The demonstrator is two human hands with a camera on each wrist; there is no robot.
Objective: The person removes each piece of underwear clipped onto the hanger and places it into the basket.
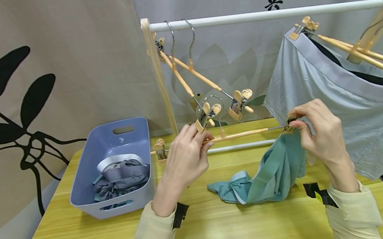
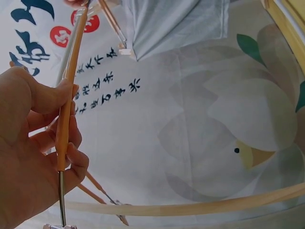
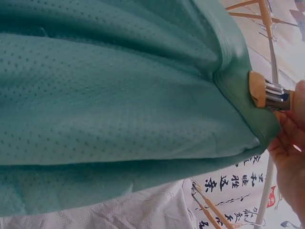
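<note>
My left hand [image 1: 186, 153] grips the wooden bar of a clip hanger [image 1: 241, 134], its fingers curled round the bar in the left wrist view. At the hanger's right end my right hand [image 1: 320, 134] pinches the clip [image 3: 269, 90]. That clip bites the waistband of a teal garment [image 1: 275, 169] with a perforated weave. From there the cloth hangs down, and its far part lies bunched on the table. The hanger's left clip [image 1: 160, 150] carries no cloth.
A blue basket [image 1: 115, 207] with dark crumpled clothes [image 1: 122, 178] stands at left. Behind, a rack with a white rail [image 1: 257, 15] bears bare clip hangers [image 1: 195, 74] on the left and light grey shorts [image 1: 338, 94] on the right. Wooden table [image 1: 230, 236] underneath.
</note>
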